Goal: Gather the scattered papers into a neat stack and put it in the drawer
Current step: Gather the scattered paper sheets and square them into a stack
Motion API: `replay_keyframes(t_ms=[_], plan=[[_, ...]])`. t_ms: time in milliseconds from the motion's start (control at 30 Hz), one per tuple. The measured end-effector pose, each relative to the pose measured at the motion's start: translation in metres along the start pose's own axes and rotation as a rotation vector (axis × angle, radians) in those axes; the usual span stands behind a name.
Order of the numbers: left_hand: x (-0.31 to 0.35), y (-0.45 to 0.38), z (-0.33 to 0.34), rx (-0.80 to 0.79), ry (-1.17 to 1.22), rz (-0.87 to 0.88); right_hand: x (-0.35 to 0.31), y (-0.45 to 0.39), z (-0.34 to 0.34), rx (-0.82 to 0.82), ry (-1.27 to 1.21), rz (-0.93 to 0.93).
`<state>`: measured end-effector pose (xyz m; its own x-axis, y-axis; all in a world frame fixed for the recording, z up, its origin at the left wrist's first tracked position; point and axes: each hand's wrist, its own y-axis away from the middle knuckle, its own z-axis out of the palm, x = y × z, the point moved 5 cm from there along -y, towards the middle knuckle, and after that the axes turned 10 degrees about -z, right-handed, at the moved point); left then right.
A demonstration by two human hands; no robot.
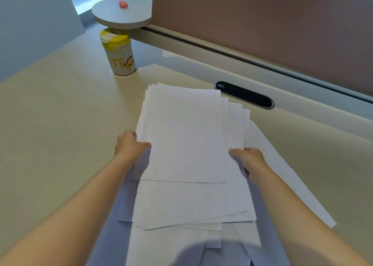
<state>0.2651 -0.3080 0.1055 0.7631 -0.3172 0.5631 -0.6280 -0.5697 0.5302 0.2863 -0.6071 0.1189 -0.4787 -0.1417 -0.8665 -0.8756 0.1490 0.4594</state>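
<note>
Several white paper sheets (187, 136) lie in a loose, fanned pile on the pale desk, edges not aligned. My left hand (129, 144) grips the pile's left edge, thumb on top. At the right edge my right hand (249, 158) holds the same pile, fingers under it. More sheets (181, 243) spread beneath and toward me, and one sheet (288, 177) sticks out to the right under my right forearm. No drawer is in view.
A yellow-lidded wipes canister (119, 53) stands at the back left of the desk (50, 114). A black cable grommet (244, 94) sits behind the pile. A brown partition panel (262, 23) runs along the back. A round shelf (123, 13) carries a small red object.
</note>
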Motion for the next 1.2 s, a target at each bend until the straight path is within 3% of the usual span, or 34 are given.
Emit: replay_keyframes(t_ms=[100,267,400,500,633,867,1000,1200], plan=[[-0.006,0.004,0.002,-0.078,0.118,-0.027,0.004,0.009,-0.001,-0.023,-0.046,0.03],[-0.003,0.014,0.006,-0.147,0.035,0.015,0.006,0.008,0.006,-0.101,-0.059,0.038],[-0.002,0.02,0.007,-0.26,0.196,0.017,0.008,0.009,0.02,-0.082,0.056,0.039],[-0.008,0.025,0.002,-0.369,0.319,0.001,0.0,0.007,0.026,-0.027,0.267,-0.067],[-0.03,0.026,-0.006,-0.436,0.268,-0.087,-0.019,0.013,0.025,0.007,0.429,-0.241],[-0.058,0.055,0.003,-0.554,-0.001,-0.146,-0.04,0.03,0.003,0.107,0.43,-0.431],[-0.062,0.069,0.009,-0.386,-0.206,-0.061,-0.032,0.036,-0.01,0.143,0.339,-0.421],[-0.07,0.075,-0.008,-0.146,0.054,-0.042,-0.024,0.041,-0.033,0.176,0.077,-0.345]])
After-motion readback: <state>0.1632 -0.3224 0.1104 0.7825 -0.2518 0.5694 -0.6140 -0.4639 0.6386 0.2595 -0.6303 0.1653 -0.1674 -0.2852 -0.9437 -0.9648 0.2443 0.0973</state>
